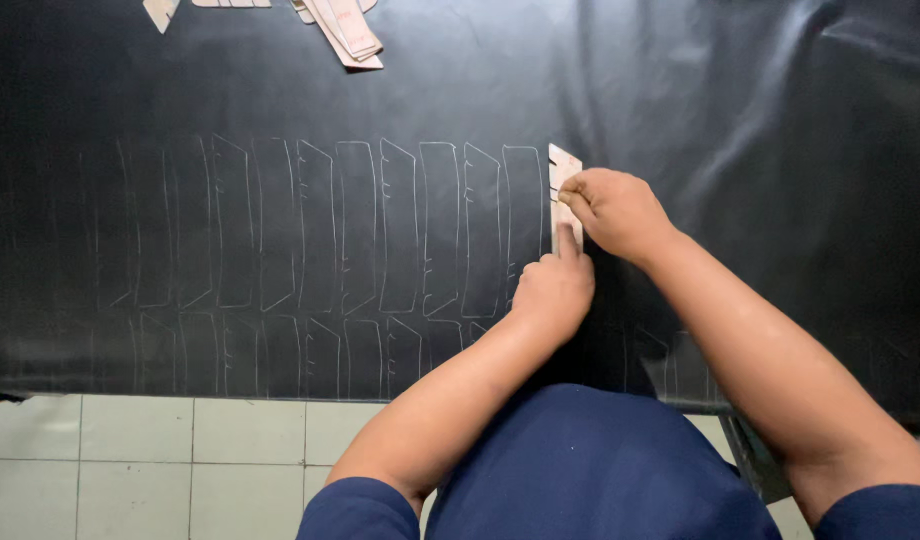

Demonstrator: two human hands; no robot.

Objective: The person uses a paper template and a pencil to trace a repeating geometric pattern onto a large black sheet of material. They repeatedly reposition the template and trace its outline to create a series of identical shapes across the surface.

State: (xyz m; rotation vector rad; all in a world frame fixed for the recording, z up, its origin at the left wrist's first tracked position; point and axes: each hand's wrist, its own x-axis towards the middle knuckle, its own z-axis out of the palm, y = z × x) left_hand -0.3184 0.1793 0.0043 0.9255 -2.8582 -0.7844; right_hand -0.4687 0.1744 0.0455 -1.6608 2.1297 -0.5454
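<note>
- The left hand [552,290] is closed in a grip, thumb pressing the lower end of a narrow tan template [564,197].
- The right hand [615,210], at 2 o'clock from it, pinches the template's upper part.
- The template lies flat on a black sheet [760,120] covering the worktop.
- Traced outlines [360,235] run toward 9 o'clock; spare templates [345,30] lie at 11 o'clock.

We see a narrow tan cardboard template [564,196] lying flat and upright at center frame on a black sheet [680,90], just right of rows of chalk-traced outlines [360,230] matching its shape.
</note>
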